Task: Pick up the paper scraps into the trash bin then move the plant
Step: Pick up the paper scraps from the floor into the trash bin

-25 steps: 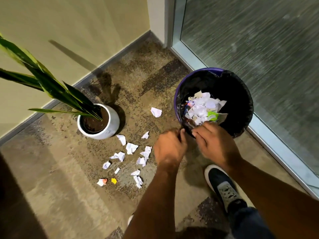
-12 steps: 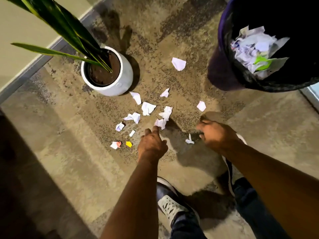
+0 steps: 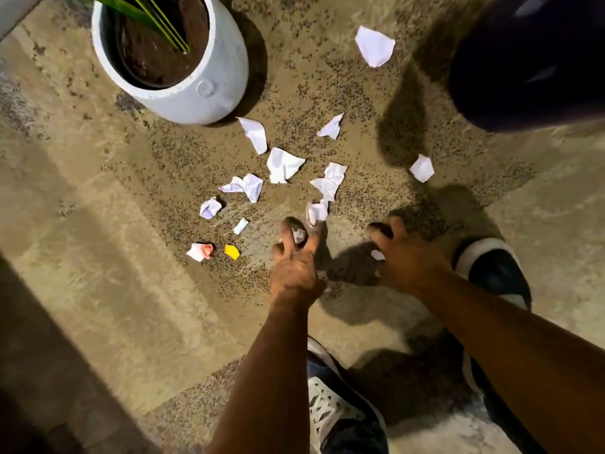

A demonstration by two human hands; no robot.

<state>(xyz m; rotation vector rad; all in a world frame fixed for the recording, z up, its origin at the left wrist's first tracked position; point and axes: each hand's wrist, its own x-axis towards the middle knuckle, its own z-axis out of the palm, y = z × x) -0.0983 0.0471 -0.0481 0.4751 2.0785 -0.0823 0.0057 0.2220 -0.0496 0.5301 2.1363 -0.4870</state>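
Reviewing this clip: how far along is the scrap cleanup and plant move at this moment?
Early. Both hands are down at the floor: the left hand reaches a small scrap, the right hand another. About a dozen paper scraps remain. The trash bin is mostly out of frame. The plant pot sits unmoved.
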